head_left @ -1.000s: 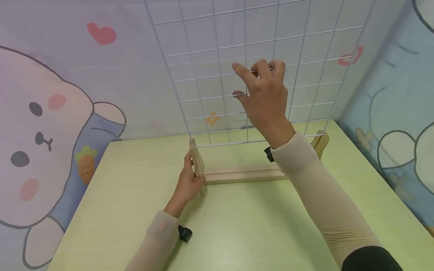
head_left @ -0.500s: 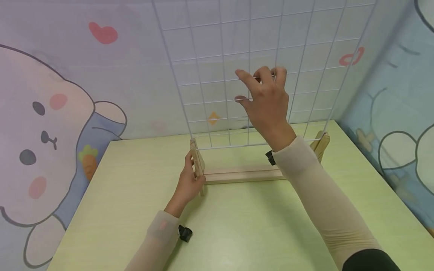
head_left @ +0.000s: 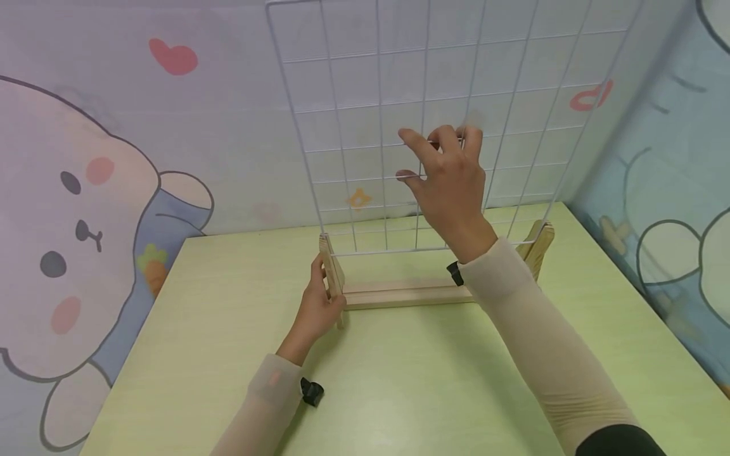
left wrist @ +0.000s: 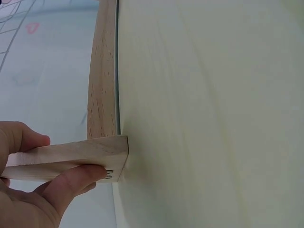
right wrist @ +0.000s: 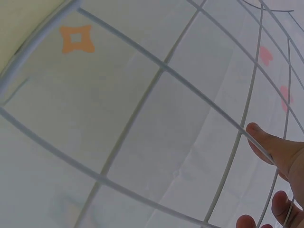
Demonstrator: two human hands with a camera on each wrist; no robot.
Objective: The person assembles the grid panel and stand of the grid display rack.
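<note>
A white wire grid panel (head_left: pixel 381 104) stands upright, leaning slightly, above a pale wooden stand (head_left: pixel 410 297). My right hand (head_left: pixel 453 183) holds the panel near its middle, fingers curled through the squares and over the wires. In the right wrist view the thumb lies against a wire of the grid (right wrist: pixel 164 66). My left hand (head_left: pixel 317 305) grips the stand's left end piece (head_left: pixel 332 269). Close up in the left wrist view, thumb and fingers pinch this wooden piece (left wrist: pixel 90 149) from both sides. The panel's lower corners are by the tops of the two end pieces; whether they touch is unclear.
The stand rests on a light green table (head_left: pixel 239 285) whose back edge meets a wall cloth (head_left: pixel 228 95) with cartoon figures. Another cartoon cloth (head_left: pixel 667 190) hangs along the right side. My right forearm covers part of the stand's rail.
The grid panel and my right hand have moved downward, and the panel's upper left corner has come into view. My left hand has stayed on the stand's end piece.
</note>
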